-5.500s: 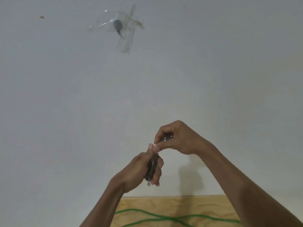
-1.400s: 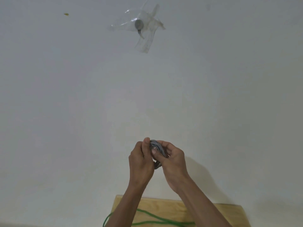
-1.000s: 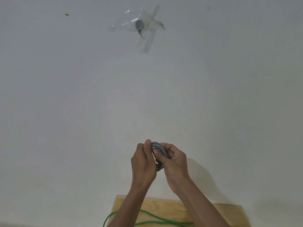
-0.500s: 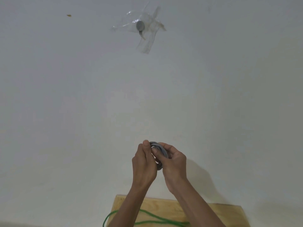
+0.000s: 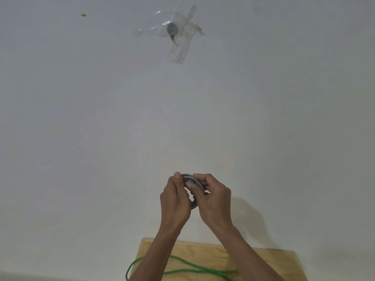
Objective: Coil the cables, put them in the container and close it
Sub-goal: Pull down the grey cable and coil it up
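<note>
A small coil of grey cable (image 5: pixel 192 180) is held up in front of a white wall, between both hands. My left hand (image 5: pixel 174 201) grips its left side with the thumb on top. My right hand (image 5: pixel 215 199) closes on the right side, fingers curled over the loops. Most of the coil is hidden by the fingers. Below, a green cable (image 5: pixel 182 270) lies loose across a wooden table (image 5: pixel 263 264), one loop hanging off its left edge. No container is in view.
The white wall fills most of the view. High on it a small grey round fitting (image 5: pixel 172 29) is stuck under strips of clear tape. Only the far end of the wooden table shows at the bottom.
Since 5.5 s ago the hands came together around the grey coil and the view shifted. Over the last second they barely moved, only small finger shifts on the coil.
</note>
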Demonstrator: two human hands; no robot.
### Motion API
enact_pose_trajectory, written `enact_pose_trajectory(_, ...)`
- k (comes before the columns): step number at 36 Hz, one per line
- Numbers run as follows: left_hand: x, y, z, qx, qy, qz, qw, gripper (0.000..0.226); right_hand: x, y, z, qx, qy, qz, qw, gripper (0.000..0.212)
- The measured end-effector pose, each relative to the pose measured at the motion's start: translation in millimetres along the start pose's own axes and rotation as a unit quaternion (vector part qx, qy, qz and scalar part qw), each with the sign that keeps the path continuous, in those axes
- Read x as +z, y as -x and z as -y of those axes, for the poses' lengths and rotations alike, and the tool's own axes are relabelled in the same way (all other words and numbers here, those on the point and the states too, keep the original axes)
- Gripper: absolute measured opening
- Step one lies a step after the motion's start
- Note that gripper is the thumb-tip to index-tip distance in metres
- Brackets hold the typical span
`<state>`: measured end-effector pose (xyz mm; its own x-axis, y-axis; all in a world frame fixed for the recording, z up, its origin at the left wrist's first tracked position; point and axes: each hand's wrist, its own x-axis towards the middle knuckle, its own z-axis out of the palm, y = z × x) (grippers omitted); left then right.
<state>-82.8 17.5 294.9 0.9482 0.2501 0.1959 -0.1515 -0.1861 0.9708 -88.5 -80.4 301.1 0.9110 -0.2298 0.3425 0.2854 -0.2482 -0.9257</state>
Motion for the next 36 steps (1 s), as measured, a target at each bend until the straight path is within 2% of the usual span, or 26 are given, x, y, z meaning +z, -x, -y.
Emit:
enact_pose_trajectory(3,0.2,-3.8,0.0,0.013,-0.011,-0.001,1.0,0.061,1.2,-0.7,1.3,-0.012,0.003,-0.011,1.0,0.014)
enact_pose_trajectory(10,-5.1,-6.0,3.3,-0.032,-0.029,-0.005,0.999,0.057,-8.7,-3.7,-3.1,0.01,0.089,0.075,0.993,0.02)
enact_pose_trajectory(25,-7.2,-2.8,3.5,-0.109,0.063,-0.017,0.992,0.054,-9.0,0.2,-6.5,0.041,0.063,0.055,0.996,0.023)
enact_pose_trajectory(36,-10.0,-3.8,5.4,-0.097,0.037,-0.023,0.994,0.051,-8.7,3.8,-5.5,0.055,0.054,0.072,0.994,0.024)
